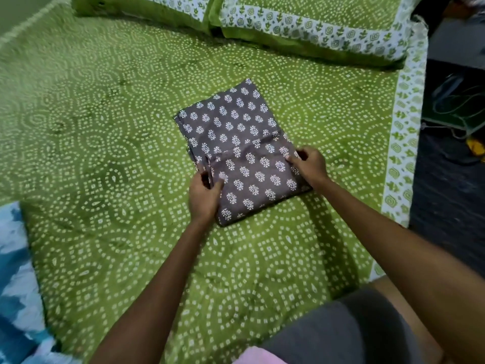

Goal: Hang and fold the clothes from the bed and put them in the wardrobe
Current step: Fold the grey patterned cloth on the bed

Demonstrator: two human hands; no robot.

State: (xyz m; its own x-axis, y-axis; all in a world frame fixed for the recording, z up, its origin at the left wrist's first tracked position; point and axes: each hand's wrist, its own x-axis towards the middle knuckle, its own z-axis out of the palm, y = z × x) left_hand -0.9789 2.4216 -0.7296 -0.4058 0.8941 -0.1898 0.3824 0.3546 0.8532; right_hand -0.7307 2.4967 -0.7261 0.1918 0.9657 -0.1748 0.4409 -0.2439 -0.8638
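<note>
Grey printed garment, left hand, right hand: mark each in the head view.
Grey printed garment [237, 132]: head view, on the flat upper panel.
Left hand [204, 198]: head view, on the back of the hand at the garment's left edge.
Right hand [311, 164]: head view, on the knuckles at the garment's right edge.

Dim light; green dotted bedsheet [105, 127], matching pillows [301, 24], dark floor [446, 200] alongside.

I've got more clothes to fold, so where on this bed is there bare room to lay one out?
Widest bare stretch: the green dotted bedsheet left of the folded grey floral-print garment, between the green pillows and the blue-and-white cloth. The right side is narrow.
</note>
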